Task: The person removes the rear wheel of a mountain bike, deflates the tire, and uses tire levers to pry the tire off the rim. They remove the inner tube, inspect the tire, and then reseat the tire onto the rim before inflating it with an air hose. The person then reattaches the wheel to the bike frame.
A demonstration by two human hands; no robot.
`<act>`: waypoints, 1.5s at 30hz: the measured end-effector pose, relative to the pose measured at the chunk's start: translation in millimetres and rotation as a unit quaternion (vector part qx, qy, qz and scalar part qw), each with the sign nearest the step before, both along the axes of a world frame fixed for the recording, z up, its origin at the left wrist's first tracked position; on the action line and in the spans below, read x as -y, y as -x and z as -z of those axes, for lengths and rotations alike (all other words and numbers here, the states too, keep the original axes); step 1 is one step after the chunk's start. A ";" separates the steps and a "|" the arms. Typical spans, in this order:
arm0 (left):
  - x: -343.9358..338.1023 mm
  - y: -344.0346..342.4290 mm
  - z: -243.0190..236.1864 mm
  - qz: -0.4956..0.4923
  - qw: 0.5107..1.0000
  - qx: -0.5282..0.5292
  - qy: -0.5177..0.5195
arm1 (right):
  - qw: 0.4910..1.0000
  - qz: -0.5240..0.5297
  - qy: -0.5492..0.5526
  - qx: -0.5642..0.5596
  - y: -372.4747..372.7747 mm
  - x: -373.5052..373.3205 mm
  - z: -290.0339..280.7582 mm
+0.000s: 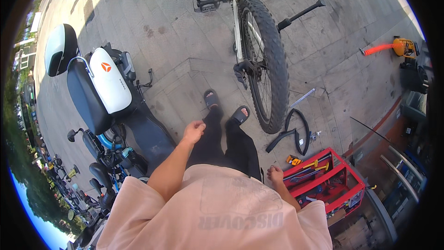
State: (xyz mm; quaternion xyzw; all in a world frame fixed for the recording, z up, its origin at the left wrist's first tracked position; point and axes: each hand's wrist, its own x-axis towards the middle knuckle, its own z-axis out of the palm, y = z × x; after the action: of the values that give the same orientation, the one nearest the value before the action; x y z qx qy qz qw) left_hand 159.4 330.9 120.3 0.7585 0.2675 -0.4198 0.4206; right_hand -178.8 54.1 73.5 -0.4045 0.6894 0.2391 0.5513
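My left hand (194, 130) hangs over my left leg, its fingertips drawn together; whether they hold anything I cannot make out. Low at my right side, my right hand (276, 176) has loosely curled fingers, near a red tool cart (346, 175) with tools in it. A white bicycle (237, 28) stands ahead, its fat black tyre (274, 78) pointing toward me. A black looped strip, perhaps an inner tube (305, 136), lies beside it with a pale rod (303, 98). An orange-and-black small item (294, 160) is by the cart.
A white-and-black electric scooter (108, 83) stands close on my left, more two-wheelers behind it. A black pump-like tool (300, 15) rises beside the bicycle. A yellow compressor (403, 47) with coiled orange hose is at far right, near metal tubes (398, 176). Paving (185, 41) surrounds my feet.
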 end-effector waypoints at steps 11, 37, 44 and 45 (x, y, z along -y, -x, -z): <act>-39.2 33.0 16.1 -0.084 0.996 -0.029 0.010 | 0.998 -0.062 -0.023 -0.007 17.1 20.0 -25.5; -134.9 6.4 103.3 -0.176 0.979 -0.092 0.037 | 0.940 -0.289 0.039 -0.179 -76.5 -0.8 -96.2; -152.1 11.6 122.1 -0.219 0.968 -0.113 0.055 | 0.936 -0.285 0.018 -0.208 -96.5 -14.7 -95.0; -154.4 11.9 124.6 -0.224 0.966 -0.118 0.057 | 0.935 -0.284 0.014 -0.212 -100.0 -16.9 -93.2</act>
State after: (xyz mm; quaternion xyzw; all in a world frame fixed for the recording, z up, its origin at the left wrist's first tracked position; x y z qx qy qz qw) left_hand 147.5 485.3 -4.3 0.5991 0.4536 -0.4162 0.5120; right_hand -78.8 71.0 166.7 -0.5312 0.6500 0.4559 0.2958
